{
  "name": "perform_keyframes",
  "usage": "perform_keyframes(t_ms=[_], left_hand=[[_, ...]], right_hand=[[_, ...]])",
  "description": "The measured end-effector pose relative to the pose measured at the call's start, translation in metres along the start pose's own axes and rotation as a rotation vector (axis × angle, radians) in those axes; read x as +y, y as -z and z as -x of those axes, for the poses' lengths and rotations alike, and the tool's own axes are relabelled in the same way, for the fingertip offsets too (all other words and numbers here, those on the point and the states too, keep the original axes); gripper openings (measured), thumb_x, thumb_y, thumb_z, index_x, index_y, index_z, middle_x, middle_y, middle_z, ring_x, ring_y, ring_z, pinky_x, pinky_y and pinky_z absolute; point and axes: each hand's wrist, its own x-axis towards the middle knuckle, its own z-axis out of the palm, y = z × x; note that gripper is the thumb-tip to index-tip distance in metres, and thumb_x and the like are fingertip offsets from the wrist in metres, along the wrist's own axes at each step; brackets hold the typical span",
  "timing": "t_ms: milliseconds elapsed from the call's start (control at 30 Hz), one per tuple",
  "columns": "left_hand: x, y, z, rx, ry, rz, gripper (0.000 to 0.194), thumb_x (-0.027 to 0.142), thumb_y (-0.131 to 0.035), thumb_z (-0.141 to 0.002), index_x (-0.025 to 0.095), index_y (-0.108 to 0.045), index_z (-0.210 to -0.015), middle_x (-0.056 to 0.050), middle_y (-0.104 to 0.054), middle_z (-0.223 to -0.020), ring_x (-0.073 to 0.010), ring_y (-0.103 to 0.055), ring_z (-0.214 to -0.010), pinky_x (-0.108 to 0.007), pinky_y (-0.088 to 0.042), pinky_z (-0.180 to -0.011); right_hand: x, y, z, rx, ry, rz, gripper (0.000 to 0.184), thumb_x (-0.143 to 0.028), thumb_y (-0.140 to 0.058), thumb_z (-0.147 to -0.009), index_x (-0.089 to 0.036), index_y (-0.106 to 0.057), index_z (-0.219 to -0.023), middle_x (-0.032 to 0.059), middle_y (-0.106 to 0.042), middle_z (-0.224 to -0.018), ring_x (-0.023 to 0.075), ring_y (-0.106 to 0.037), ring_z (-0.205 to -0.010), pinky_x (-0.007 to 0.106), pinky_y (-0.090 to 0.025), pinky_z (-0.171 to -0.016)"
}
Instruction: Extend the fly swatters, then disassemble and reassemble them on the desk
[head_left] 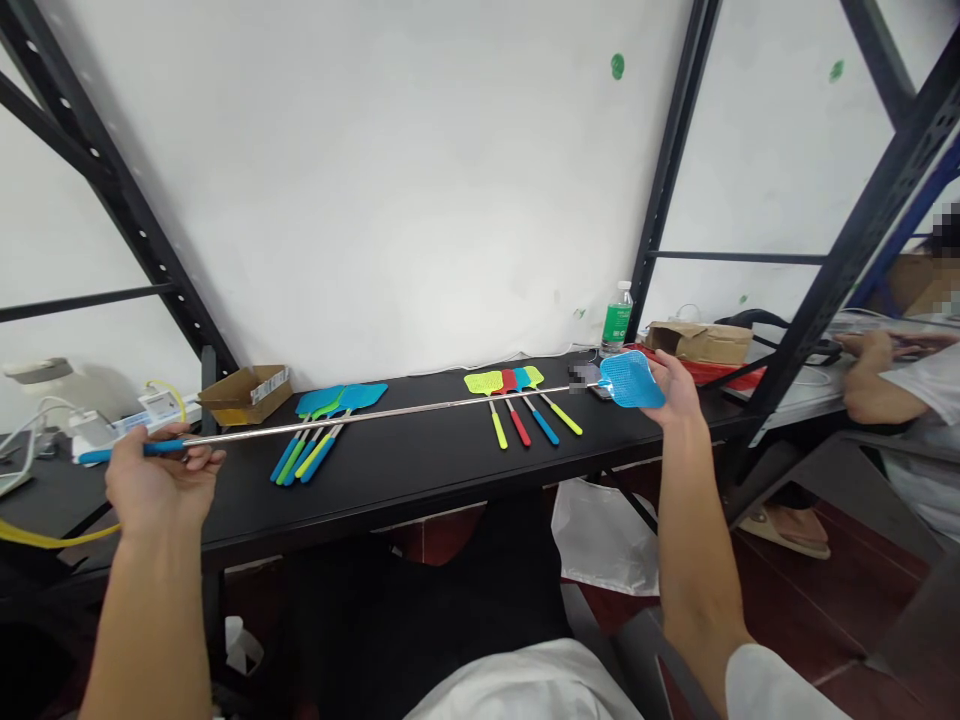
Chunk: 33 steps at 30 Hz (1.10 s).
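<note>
I hold a long telescopic fly swatter (375, 417) level across the table, its steel shaft stretched out. My left hand (161, 480) grips its blue handle (131, 451) at the left end. My right hand (675, 392) pinches the edge of its blue mesh head (632, 380) at the right end. On the table, a group of blue and green swatters (330, 420) lies behind the shaft. Yellow, red and blue swatters (517, 405) lie in a second group.
The black table (420, 480) has a cardboard box (247, 395) at the left and a water bottle (616, 320) at the back. A red tray (697, 372) holds brown cardboard. Dark steel shelving uprights (675, 170) stand alongside. A co-worker's arm (862, 375) reaches over a table at the right.
</note>
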Motion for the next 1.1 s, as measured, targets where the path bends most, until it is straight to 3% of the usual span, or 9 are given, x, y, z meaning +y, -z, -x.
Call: perform_keyframes(t_ms=[100, 200, 300, 500, 633, 800, 1033, 1100], left_hand=[[0.001, 0.003, -0.001, -0.009, 0.003, 0.010, 0.023, 0.029, -0.041, -0.085, 0.017, -0.054, -0.071, 0.003, -0.039, -0.050, -0.0114, -0.030, -0.045, -0.026, -0.039, -0.049], [0.003, 0.005, -0.002, -0.009, 0.014, 0.035, 0.020, 0.029, -0.043, -0.083, 0.018, -0.050, -0.068, 0.004, -0.038, -0.051, -0.0105, -0.029, -0.044, -0.027, -0.039, -0.049], [0.006, 0.009, -0.004, -0.002, -0.004, 0.050, 0.017, 0.027, -0.049, -0.078, 0.018, -0.044, -0.065, 0.004, -0.037, -0.052, -0.0097, -0.028, -0.043, -0.028, -0.039, -0.048], [0.007, 0.013, -0.011, 0.050, -0.030, 0.035, 0.017, 0.022, -0.052, -0.076, 0.018, -0.042, -0.062, 0.005, -0.037, -0.053, -0.0092, -0.030, -0.043, -0.025, -0.038, -0.045], [0.007, 0.007, -0.010, 0.207, -0.034, 0.018, 0.019, 0.016, -0.047, -0.076, 0.019, -0.041, -0.059, 0.005, -0.037, -0.050, -0.0092, -0.029, -0.041, -0.025, -0.040, -0.045], [0.007, 0.000, -0.006, 0.356, -0.040, -0.016, 0.019, 0.017, -0.047, -0.073, 0.019, -0.041, -0.055, 0.006, -0.033, -0.044, -0.0097, -0.031, -0.040, -0.026, -0.043, -0.048], [0.004, 0.003, -0.009, 0.263, -0.050, -0.025, 0.013, 0.021, -0.045, -0.074, 0.020, -0.044, -0.061, 0.006, -0.032, -0.043, -0.0103, -0.031, -0.041, -0.025, -0.042, -0.045], [0.002, 0.006, -0.013, 0.193, -0.111, -0.152, 0.004, 0.021, -0.045, -0.072, 0.021, -0.043, -0.068, 0.008, -0.032, -0.044, -0.0099, -0.032, -0.040, -0.025, -0.042, -0.045]], right_hand=[[-0.002, 0.000, 0.007, 0.005, -0.014, 0.043, 0.018, -0.028, -0.062, -0.084, -0.018, -0.065, -0.098, 0.0080, -0.075, -0.083, 0.0280, -0.073, -0.071, 0.042, -0.060, -0.057], [-0.002, 0.003, 0.016, 0.005, -0.032, 0.067, 0.023, -0.029, -0.066, -0.081, -0.018, -0.065, -0.101, 0.0092, -0.076, -0.085, 0.0303, -0.074, -0.072, 0.045, -0.060, -0.057], [-0.005, 0.012, 0.026, -0.119, -0.067, 0.138, 0.034, -0.034, -0.064, -0.082, -0.016, -0.066, -0.111, 0.0134, -0.076, -0.093, 0.0322, -0.074, -0.074, 0.047, -0.060, -0.058], [-0.006, 0.022, 0.031, -0.291, -0.085, 0.281, 0.042, -0.016, -0.072, -0.072, -0.015, -0.067, -0.113, 0.0121, -0.077, -0.089, 0.0175, -0.065, -0.052, 0.027, -0.053, -0.045], [-0.001, 0.012, 0.026, -0.300, -0.092, 0.202, 0.046, -0.032, -0.068, -0.078, -0.016, -0.063, -0.121, 0.0148, -0.076, -0.097, 0.0244, -0.071, -0.060, 0.036, -0.058, -0.051], [0.002, 0.005, 0.017, -0.204, -0.053, 0.069, 0.046, -0.045, -0.061, -0.082, -0.018, -0.062, -0.118, 0.0143, -0.075, -0.100, 0.0312, -0.074, -0.081, 0.047, -0.060, -0.067], [0.007, 0.019, 0.015, -0.308, -0.023, 0.221, 0.042, -0.039, -0.071, -0.067, -0.017, -0.068, -0.103, 0.0153, -0.075, -0.103, 0.0341, -0.072, -0.091, 0.047, -0.060, -0.071], [0.006, 0.024, 0.019, -0.297, -0.006, 0.290, 0.039, -0.034, -0.076, -0.061, -0.018, -0.069, -0.096, 0.0147, -0.075, -0.099, 0.0353, -0.072, -0.091, 0.046, -0.060, -0.071]])
